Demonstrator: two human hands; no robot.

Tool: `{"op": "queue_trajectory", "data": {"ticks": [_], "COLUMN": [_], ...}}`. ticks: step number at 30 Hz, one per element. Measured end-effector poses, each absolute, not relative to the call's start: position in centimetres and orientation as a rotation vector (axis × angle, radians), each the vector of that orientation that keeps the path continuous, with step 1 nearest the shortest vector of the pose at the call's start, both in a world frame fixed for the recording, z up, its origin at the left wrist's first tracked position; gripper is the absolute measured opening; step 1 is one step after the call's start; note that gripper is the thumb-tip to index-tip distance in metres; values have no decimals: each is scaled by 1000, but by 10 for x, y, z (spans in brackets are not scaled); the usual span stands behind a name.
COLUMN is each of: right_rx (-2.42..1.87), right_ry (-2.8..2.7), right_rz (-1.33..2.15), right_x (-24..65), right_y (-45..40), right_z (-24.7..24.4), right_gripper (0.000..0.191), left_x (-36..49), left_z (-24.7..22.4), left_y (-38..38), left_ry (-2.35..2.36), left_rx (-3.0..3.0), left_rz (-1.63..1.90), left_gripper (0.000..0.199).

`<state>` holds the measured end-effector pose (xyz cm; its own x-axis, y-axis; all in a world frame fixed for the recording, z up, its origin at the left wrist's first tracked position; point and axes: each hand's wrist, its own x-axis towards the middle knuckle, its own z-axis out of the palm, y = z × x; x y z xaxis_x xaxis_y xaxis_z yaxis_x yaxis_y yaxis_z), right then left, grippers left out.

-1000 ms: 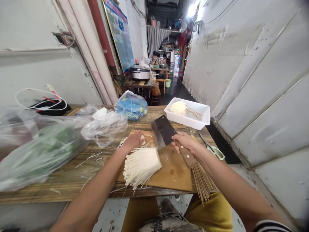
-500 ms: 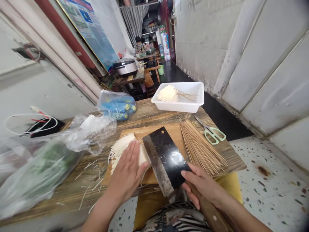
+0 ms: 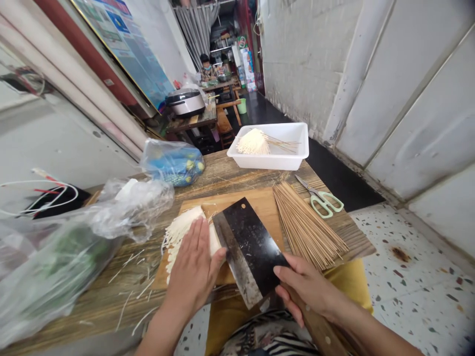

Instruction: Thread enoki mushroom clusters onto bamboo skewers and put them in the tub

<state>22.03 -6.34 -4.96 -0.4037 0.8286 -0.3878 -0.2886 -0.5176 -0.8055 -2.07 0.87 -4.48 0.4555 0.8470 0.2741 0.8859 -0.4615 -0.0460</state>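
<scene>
Pressing down on enoki mushrooms (image 3: pixel 180 236) lying on the wooden cutting board (image 3: pixel 237 200), the left grip (image 3: pixel 193 264) was held open and flat, while a cleaver (image 3: pixel 248 249) was clamped by the right grip (image 3: pixel 306 289) just beside them, with bamboo skewers (image 3: pixel 308 225) laid on the worktop (image 3: pixel 232 170) alongside.
</scene>
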Motion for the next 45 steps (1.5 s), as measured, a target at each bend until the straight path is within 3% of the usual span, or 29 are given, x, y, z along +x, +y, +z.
{"op": "queue_trajectory", "data": {"ticks": [27,45], "right_rx": [-1063,-1098], "right_ry": [-834,-824], "right_rz": [1980,1985], "right_x": [216,217], "right_y": [-75,-80], "right_z": [-48,-48], "right_gripper": [27,21], "left_x": [-19,-19], "left_z": [-51,-53], "left_y": [8,9], "left_ry": [-1530,-1571], "left_rx": [-2507,-2505], "left_rz": [-461,-448], "left_gripper": [67,67]}}
